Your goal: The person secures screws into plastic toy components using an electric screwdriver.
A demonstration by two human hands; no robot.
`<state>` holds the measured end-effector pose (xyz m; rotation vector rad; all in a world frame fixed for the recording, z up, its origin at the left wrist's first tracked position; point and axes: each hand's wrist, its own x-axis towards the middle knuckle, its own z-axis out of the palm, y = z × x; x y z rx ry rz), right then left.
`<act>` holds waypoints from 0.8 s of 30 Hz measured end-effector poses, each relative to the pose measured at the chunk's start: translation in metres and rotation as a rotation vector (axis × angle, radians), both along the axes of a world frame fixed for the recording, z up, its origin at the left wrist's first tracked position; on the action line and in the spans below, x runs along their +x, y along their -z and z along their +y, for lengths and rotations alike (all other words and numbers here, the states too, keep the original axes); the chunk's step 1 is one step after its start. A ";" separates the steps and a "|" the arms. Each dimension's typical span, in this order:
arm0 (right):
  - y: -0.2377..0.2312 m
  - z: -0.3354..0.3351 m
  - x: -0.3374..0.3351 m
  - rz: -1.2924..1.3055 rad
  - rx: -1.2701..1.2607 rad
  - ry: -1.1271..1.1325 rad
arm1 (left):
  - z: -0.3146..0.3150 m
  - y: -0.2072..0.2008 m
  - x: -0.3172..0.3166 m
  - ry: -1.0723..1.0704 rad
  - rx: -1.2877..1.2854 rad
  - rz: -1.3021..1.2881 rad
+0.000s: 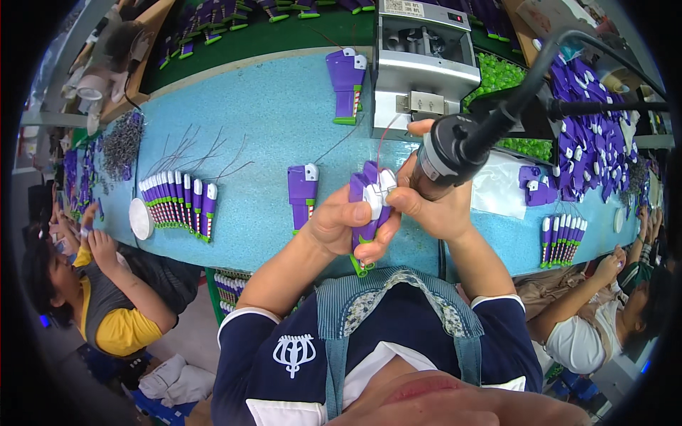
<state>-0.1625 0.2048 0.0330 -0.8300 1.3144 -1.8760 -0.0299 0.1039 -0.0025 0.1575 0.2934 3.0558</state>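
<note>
My left hand (334, 221) is closed round a purple plastic toy part (357, 186) with a white rounded end and a green tip, holding it close in front of me. My right hand (444, 209) grips a black electric screwdriver (442, 153) with a thick cable; its tip is hidden. The right thumb presses against the white end of the part, beside thin wires. A reddish wire (381, 142) rises from there. Just left of my hands lies another purple part (303, 186), and a larger purple piece (347, 85) lies beyond it.
A metal machine (426, 74) stands at the back of the blue table (234, 106). Wired parts (181, 202) line up at left by a white disc (141, 218). Green pieces (494, 79) and a purple heap (593, 128) lie right. People sit at both sides.
</note>
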 end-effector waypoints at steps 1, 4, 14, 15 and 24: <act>-0.001 -0.001 -0.001 -0.004 -0.005 -0.006 | -0.007 -0.001 -0.001 -0.006 -0.005 -0.004; -0.001 -0.001 -0.010 0.072 -0.018 0.096 | -0.053 -0.002 -0.016 -0.379 -0.581 -0.318; -0.005 -0.001 -0.012 0.133 -0.004 0.154 | -0.147 0.043 -0.057 -0.980 -2.093 -1.082; -0.004 0.002 -0.012 0.074 -0.028 0.152 | -0.147 0.051 -0.046 -1.294 -2.125 -0.868; -0.001 -0.006 -0.017 0.218 -0.002 0.166 | -0.092 -0.002 0.139 -0.920 -2.261 -1.313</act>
